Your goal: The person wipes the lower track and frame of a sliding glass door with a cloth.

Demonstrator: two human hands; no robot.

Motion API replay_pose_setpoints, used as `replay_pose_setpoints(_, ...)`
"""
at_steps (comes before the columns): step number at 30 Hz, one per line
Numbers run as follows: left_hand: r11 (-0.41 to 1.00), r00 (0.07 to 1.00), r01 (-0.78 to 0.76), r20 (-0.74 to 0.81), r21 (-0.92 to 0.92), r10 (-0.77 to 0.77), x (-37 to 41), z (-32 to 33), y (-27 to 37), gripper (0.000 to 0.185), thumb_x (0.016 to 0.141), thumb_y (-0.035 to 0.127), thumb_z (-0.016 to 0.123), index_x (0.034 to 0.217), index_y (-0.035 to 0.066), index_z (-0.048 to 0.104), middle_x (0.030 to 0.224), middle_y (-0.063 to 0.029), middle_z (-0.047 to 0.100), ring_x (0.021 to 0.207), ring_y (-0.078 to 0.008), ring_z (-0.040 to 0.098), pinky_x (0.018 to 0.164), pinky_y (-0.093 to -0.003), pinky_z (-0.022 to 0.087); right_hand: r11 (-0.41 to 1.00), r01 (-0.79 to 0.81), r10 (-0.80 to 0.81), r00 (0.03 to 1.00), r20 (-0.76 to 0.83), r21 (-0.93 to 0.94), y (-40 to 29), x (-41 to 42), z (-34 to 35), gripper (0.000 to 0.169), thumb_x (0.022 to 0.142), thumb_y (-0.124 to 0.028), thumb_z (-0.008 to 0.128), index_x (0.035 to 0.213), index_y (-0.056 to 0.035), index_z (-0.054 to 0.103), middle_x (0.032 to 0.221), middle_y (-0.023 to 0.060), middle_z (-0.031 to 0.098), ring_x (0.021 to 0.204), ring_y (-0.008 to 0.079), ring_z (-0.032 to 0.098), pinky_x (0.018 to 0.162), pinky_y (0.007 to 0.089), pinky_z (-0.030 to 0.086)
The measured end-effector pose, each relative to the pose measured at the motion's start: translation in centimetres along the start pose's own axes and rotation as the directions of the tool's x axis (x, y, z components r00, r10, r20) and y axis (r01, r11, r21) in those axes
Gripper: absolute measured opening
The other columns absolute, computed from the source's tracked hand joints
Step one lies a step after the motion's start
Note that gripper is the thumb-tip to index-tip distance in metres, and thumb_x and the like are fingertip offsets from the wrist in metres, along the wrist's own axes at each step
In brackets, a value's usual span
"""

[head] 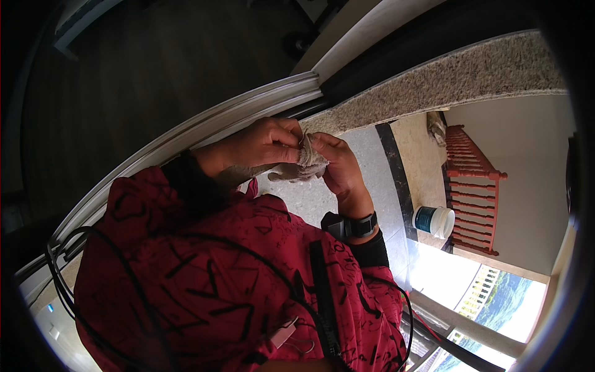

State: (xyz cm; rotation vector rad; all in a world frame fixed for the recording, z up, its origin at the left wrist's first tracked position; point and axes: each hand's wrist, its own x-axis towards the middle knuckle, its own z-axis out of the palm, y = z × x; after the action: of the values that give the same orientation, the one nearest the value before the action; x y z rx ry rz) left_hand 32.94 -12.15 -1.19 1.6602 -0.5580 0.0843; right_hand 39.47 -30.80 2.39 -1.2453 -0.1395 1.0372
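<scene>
A crumpled grey-beige cloth [297,172], possibly a knitted work glove, is bunched between both hands. My left hand [267,142] grips its upper edge from the left, with fingers curled and the thumb along the fabric. From the right, my right hand [341,162] pinches the same edge between thumb and fingers. The lower part of the cloth hangs loose, and its exact shape is partly hidden by the fingers. A black device on a strap [348,226] circles my right wrist.
A pale sliding-door or window frame [260,109] runs along my left, beside a speckled stone ledge [446,74]. A white bucket [444,223] lies toward the right near a red balustrade [474,186]. Black cables [260,258] cross my patterned red jacket [209,297].
</scene>
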Motion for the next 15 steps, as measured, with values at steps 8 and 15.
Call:
replay_pose_setpoints(8, 0.924, 0.912, 0.273, -0.233, -0.268, -0.337, -1.3, 1.7, -2.0, 0.022, 0.084, 0.02, 0.056, 0.079, 0.0, 0.063, 0.094, -0.0072, 0.059, 0.062, -0.0089, 0.052, 0.054, -0.0236, 0.041, 0.963, -0.111, 0.078, 0.987, -0.138, -0.247, 3.0, 0.6, -1.5, 0.026, 0.087, -0.025, 0.051, 0.101, -0.0042, 0.058, 0.081, 0.0002, 0.06, 0.069, 0.0079, 0.054, 0.059, 0.0218, 0.042)
replay_pose_setpoints(15, 0.674, 0.698, 0.651, -0.623, 0.349, -0.352, -1.4, -2.2, -3.5, 0.03, 0.079, 0.033, 0.057, 0.074, 0.004, 0.065, 0.069, -0.0041, 0.063, 0.058, -0.0224, 0.059, 0.05, -0.0341, 0.043, 0.75, -0.151, 0.005, 0.975, -0.223, -0.643, 5.7, -0.9, -5.8, 0.029, 0.087, -0.025, 0.048, 0.101, -0.0017, 0.058, 0.087, 0.0011, 0.058, 0.071, 0.0096, 0.052, 0.062, 0.0233, 0.042)
